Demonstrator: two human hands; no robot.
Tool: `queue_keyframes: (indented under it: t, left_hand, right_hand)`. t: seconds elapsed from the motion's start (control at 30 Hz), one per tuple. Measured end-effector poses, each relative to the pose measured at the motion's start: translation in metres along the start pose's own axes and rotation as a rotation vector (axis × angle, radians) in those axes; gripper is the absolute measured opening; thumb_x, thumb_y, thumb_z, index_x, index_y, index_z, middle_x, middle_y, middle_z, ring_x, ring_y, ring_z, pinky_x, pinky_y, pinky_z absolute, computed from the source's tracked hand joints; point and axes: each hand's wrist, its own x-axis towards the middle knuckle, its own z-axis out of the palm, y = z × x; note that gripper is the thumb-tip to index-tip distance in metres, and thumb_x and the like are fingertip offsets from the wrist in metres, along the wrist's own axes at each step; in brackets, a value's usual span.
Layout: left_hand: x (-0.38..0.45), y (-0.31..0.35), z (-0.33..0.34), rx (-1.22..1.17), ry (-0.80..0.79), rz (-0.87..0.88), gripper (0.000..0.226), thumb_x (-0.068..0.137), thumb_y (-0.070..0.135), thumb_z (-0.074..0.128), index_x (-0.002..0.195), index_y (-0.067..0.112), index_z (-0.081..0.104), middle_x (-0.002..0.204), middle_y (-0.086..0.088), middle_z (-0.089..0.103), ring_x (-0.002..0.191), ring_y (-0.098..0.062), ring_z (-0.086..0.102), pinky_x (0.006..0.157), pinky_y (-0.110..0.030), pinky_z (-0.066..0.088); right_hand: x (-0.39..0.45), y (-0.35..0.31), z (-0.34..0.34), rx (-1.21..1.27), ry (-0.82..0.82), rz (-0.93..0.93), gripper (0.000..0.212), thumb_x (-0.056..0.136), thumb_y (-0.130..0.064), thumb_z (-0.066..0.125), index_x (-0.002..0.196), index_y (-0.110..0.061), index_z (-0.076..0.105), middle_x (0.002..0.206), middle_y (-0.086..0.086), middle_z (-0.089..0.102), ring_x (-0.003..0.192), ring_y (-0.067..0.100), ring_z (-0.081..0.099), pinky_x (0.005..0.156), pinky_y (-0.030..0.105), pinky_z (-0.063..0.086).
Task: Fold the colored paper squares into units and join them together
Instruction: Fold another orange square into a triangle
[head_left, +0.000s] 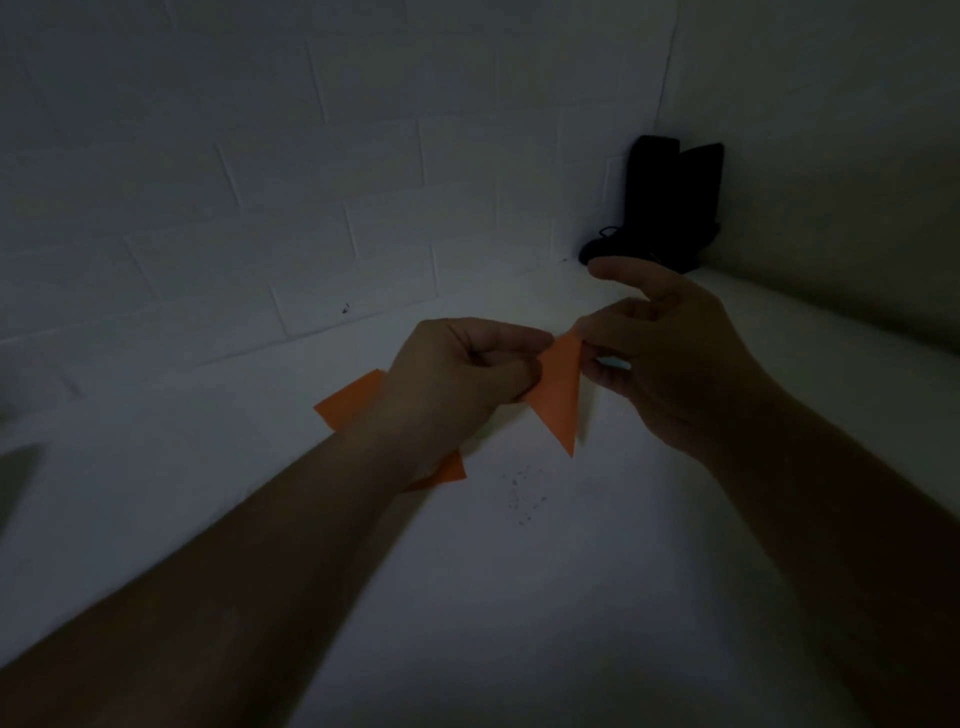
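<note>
A folded orange paper unit (558, 395), a long triangle with its tip pointing down, hangs in the air above the white table (519, 597). My left hand (457, 384) pinches its left edge with curled fingers and thumb. My right hand (670, 358) pinches its upper right edge, with the index finger raised. A small pale blue bit (613, 362) shows by my right fingers; what it is I cannot tell. Another orange paper sheet (353, 400) lies flat on the table, mostly hidden under my left wrist, with a corner (449, 467) showing below it.
A white block wall (260, 182) runs along the table's far edge and meets a second wall at the right. A black object with a cord (670, 208) stands in that corner. Small dark specks (519, 493) mark the table. The scene is dim.
</note>
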Motion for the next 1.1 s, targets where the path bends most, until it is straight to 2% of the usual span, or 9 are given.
queue_keyframes:
  t: [0.17,0.23,0.3,0.37,0.47,0.67,0.83,1.0,1.1]
  left_hand:
    - [-0.0001,0.0019,-0.0006,-0.095,-0.002,-0.03,0.025,0.091,-0.002,0.071,0.105,0.018,0.078,0.097,-0.026,0.074,0.089,-0.025,0.076,0.085,-0.029,0.061]
    - [-0.0004,0.0024,0.0006,-0.085,0.008,-0.034,0.025,0.09,-0.001,0.072,0.099,0.021,0.078,0.097,-0.03,0.072,0.085,-0.027,0.076,0.085,-0.033,0.063]
    - [-0.0002,0.0015,0.0012,-0.062,0.005,-0.031,0.024,0.089,0.0,0.073,0.093,0.023,0.08,0.096,-0.032,0.071,0.092,-0.037,0.075,0.092,-0.044,0.062]
    - [0.0001,0.0008,0.0014,-0.056,-0.01,-0.02,0.024,0.09,0.001,0.072,0.092,0.023,0.08,0.095,-0.03,0.073,0.098,-0.043,0.072,0.095,-0.051,0.06]
    - [-0.0015,0.0013,0.0029,-0.056,-0.011,0.014,0.023,0.092,0.003,0.071,0.098,0.023,0.079,0.089,-0.022,0.076,0.096,-0.042,0.072,0.094,-0.051,0.059]
    - [-0.0012,-0.0003,0.0062,-0.047,0.029,0.066,0.011,0.087,0.006,0.078,0.095,0.013,0.078,0.087,-0.01,0.079,0.085,-0.024,0.076,0.091,-0.044,0.061]
    - [-0.0011,0.0043,0.0039,-0.186,0.035,-0.016,0.014,0.089,0.005,0.075,0.103,0.004,0.077,0.092,-0.012,0.08,0.085,-0.021,0.077,0.08,-0.028,0.062]
    - [0.0001,0.0047,0.0026,-0.264,0.013,-0.085,0.021,0.09,0.005,0.073,0.11,0.0,0.075,0.1,-0.017,0.078,0.098,-0.03,0.076,0.09,-0.036,0.062]
    - [0.0,0.0056,0.002,-0.29,0.019,-0.1,0.022,0.09,0.005,0.072,0.111,-0.002,0.075,0.102,-0.017,0.078,0.099,-0.031,0.076,0.09,-0.036,0.062]
  right_hand:
    - [-0.0019,0.0026,0.0026,-0.015,-0.075,0.039,0.05,0.09,0.002,0.066,0.134,-0.018,0.054,0.082,0.008,0.073,0.079,0.017,0.075,0.066,0.028,0.06]
    - [-0.0026,0.0027,0.0019,-0.002,-0.072,0.032,0.05,0.09,0.003,0.066,0.134,-0.017,0.054,0.088,0.014,0.072,0.081,0.022,0.075,0.068,0.031,0.06]
    - [-0.0015,0.002,0.0012,-0.012,-0.054,0.044,0.055,0.088,0.005,0.067,0.133,-0.022,0.053,0.087,0.013,0.074,0.086,0.022,0.075,0.069,0.031,0.061]
    - [0.0001,0.0021,0.0014,-0.008,-0.045,0.056,0.059,0.086,0.006,0.068,0.133,-0.024,0.052,0.084,0.011,0.073,0.088,0.022,0.074,0.069,0.033,0.061]
    - [0.0009,0.0021,0.001,0.014,-0.053,0.076,0.061,0.085,0.007,0.069,0.134,-0.025,0.052,0.081,0.009,0.072,0.086,0.02,0.075,0.067,0.032,0.06]
    - [-0.0002,0.0043,0.0017,-0.024,-0.089,0.08,0.065,0.085,0.009,0.069,0.138,-0.025,0.053,0.066,0.0,0.066,0.069,0.01,0.07,0.067,0.032,0.061]
    - [0.0006,0.0048,0.0054,0.014,-0.119,0.106,0.06,0.088,0.003,0.068,0.138,-0.024,0.05,0.073,0.004,0.07,0.079,0.017,0.071,0.069,0.033,0.061]
    - [0.0,0.0051,0.0047,-0.014,-0.119,0.084,0.059,0.088,0.004,0.068,0.137,-0.021,0.048,0.074,0.005,0.072,0.078,0.017,0.073,0.074,0.036,0.062]
    - [-0.0024,0.0067,0.0047,-0.033,-0.136,0.072,0.052,0.091,0.0,0.067,0.136,-0.019,0.049,0.088,0.01,0.073,0.086,0.021,0.076,0.074,0.038,0.063]
